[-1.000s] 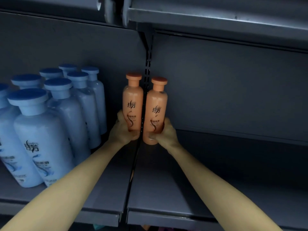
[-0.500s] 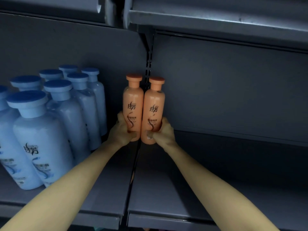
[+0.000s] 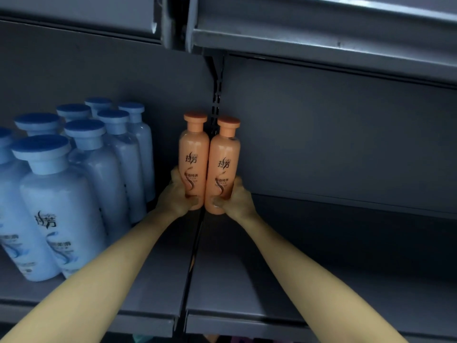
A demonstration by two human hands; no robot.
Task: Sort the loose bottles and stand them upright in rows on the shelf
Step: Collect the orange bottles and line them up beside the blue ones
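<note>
From the head camera, the left hand grips one orange bottle low on its body and the right hand grips another orange bottle, both upright and touching at the back of the shelf. They straddle the seam between shelf boards, so either could tip on release, perhaps toward the blue bottles.

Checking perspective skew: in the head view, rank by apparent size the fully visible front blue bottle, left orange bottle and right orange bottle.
1. front blue bottle, though nearness to the camera inflates it.
2. left orange bottle and right orange bottle: alike, unranked.
</note>
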